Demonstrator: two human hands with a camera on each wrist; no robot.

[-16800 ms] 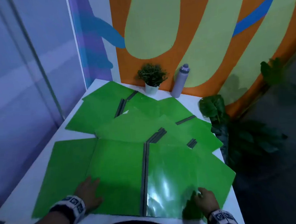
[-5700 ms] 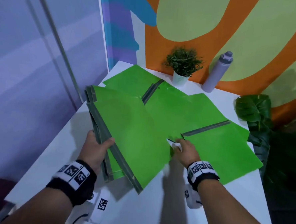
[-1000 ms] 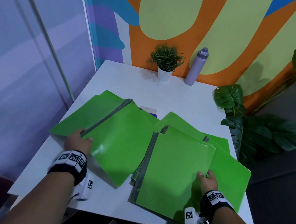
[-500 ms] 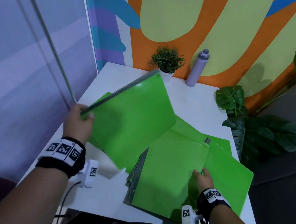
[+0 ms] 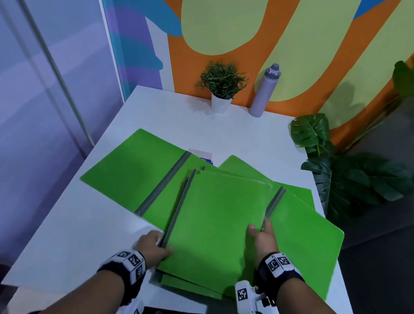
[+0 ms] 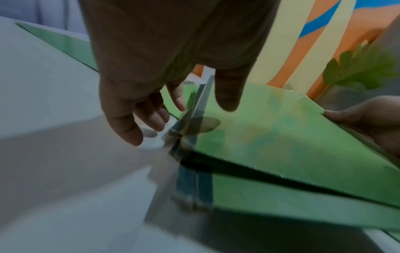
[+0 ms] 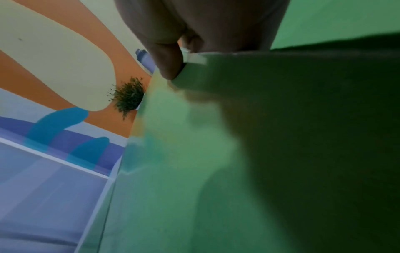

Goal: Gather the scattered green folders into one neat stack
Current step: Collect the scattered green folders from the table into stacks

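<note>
Both hands grip the top green folder (image 5: 219, 219) by opposite edges: left hand (image 5: 152, 247) with thumb over the grey spine and fingers curled beneath, right hand (image 5: 262, 238) pinching the right edge, thumb on the cover. Folder sits atop the partial stack (image 5: 184, 283) at the near edge of the white table (image 5: 60, 238). Open folder (image 5: 134, 175) lies flat to the left, another folder (image 5: 305, 243) spread to the right, both partly under the stack. Purple bottle (image 5: 265, 92) and small potted plant (image 5: 221, 88) stand by the wall.

A small dark mark like a "B" sits at the far left corner of the top folder (image 5: 217, 229). The wristbands (image 5: 132, 263) carry only square black-and-white codes, no words.
</note>
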